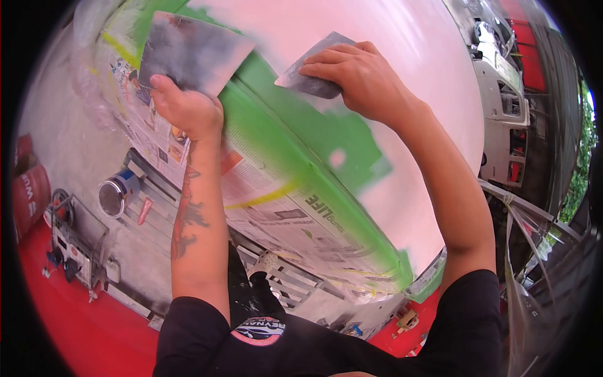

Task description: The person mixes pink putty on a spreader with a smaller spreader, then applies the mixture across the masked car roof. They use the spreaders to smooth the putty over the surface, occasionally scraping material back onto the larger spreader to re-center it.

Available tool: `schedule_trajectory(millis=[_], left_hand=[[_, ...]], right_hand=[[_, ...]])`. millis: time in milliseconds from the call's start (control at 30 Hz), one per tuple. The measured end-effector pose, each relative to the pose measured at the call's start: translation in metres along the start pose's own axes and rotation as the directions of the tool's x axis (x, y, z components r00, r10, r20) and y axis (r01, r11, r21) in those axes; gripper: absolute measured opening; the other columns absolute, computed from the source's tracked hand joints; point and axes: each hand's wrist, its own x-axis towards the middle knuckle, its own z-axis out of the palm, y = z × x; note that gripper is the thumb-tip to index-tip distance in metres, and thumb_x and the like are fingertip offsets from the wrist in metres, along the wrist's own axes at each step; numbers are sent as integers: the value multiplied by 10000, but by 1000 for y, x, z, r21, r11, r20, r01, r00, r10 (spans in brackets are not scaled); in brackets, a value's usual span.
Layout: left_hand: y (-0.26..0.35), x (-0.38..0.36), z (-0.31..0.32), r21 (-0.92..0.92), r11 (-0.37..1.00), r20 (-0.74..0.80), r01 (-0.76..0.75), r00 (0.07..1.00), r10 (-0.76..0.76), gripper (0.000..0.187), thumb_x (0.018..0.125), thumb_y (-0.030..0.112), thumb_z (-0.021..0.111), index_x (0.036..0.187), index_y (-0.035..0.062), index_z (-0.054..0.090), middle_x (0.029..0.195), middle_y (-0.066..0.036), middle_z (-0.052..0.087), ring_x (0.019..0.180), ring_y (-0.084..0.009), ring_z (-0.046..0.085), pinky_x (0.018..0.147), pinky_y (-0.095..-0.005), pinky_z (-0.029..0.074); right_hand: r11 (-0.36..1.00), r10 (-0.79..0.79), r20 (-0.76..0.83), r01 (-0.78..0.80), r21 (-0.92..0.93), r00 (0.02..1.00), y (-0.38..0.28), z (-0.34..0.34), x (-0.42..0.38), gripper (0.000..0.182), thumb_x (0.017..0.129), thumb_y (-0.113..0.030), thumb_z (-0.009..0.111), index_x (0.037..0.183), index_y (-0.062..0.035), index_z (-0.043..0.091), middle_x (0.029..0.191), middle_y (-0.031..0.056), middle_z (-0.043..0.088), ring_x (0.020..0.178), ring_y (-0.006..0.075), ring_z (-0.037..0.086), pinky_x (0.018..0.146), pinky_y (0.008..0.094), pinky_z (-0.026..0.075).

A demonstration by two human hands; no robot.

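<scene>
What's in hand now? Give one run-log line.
left hand: smeared plate | right hand: dark spreader | ahead: green-and-pink panel

I classify this site, via the head camera, as a vehicle body and paint workshop. Reference landmark: the large panel, coated part green, part pale pink. Along the panel's lower-left edge, I note masking newspaper and yellow strips. Left of the panel: a metal can and a red drum. Right of the panel, I observe a white vehicle body.
</scene>
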Motion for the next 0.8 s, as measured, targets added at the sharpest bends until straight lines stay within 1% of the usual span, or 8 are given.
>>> schedule_trajectory(millis=[267, 367, 433, 467, 533, 567, 633, 800], left_hand=[[6, -1, 4, -39, 998, -30, 48, 998, -49, 551, 985, 433, 445, 1103, -98, 531, 1108, -162, 577, 969, -240, 566, 885, -332, 467], [5, 0, 2, 78, 996, -63, 46, 997, -41, 539, 981, 434, 437, 1076, -88, 532, 1080, -144, 574, 939, -225, 555, 871, -327, 465], [10, -2, 3, 118, 988, -74, 103, 993, -94, 519, 967, 460, 430, 1083, -35, 533, 1076, -105, 563, 903, -200, 541, 750, -314, 495], [13, -2, 3, 118, 987, -70, 107, 993, -99, 519, 967, 460, 430, 1083, -35, 533, 1076, -105, 563, 903, -200, 541, 750, -314, 495], [18, -4, 4, 134, 965, -83, 225, 973, -215, 500, 953, 483, 425, 1121, 23, 527, 1102, -72, 546, 886, -182, 537, 607, -304, 495], [17, -3, 4, 134, 964, -78, 229, 972, -220, 500, 953, 483, 425, 1121, 23, 527, 1102, -72, 546, 886, -182, 537, 607, -304, 495], [16, -2, 4, 152, 972, -43, 177, 984, -172, 480, 943, 486, 419, 1133, 56, 520, 1108, -54, 522, 863, -179, 529, 505, -304, 465], [18, 0, 2, 231, 951, -62, 204, 979, -195, 472, 943, 462, 398, 1146, 50, 508, 1099, -58, 510, 845, -194, 524, 497, -318, 462]], right_hand=[[998, 41, 72, -44, 37, 997, -12, -5, -54, 501, 704, 90, 576, 1123, -170, 669, 1156, -43, 645, 1107, 166, 567, 900, 357, 401], [998, 45, 65, -48, 37, 997, -14, -3, -75, 504, 705, 85, 582, 1133, -170, 662, 1187, -41, 635, 1115, 169, 565, 905, 359, 401], [998, 63, 88, -65, 26, 994, -17, -2, -89, 515, 708, 83, 587, 1149, -174, 654, 1217, -39, 627, 1137, 171, 559, 919, 367, 401], [997, 69, 90, -72, 26, 994, -18, -2, -95, 515, 708, 83, 587, 1149, -174, 654, 1217, -39, 627, 1137, 171, 559, 919, 367, 401], [996, 86, 117, -89, 21, 989, -20, -4, -109, 535, 709, 82, 593, 1169, -185, 646, 1244, -36, 619, 1159, 177, 550, 926, 371, 401], [995, 93, 118, -96, 20, 989, -21, -4, -116, 535, 709, 82, 593, 1169, -185, 646, 1244, -36, 619, 1159, 177, 550, 926, 371, 401], [993, 115, 170, -119, 15, 979, -23, -5, -130, 560, 708, 85, 598, 1192, -193, 637, 1273, -37, 607, 1184, 179, 538, 950, 377, 400], [987, 147, 214, -156, 25, 966, -24, -2, -165, 594, 704, 91, 603, 1218, -206, 626, 1308, -52, 588, 1215, 173, 522, 987, 389, 394]])
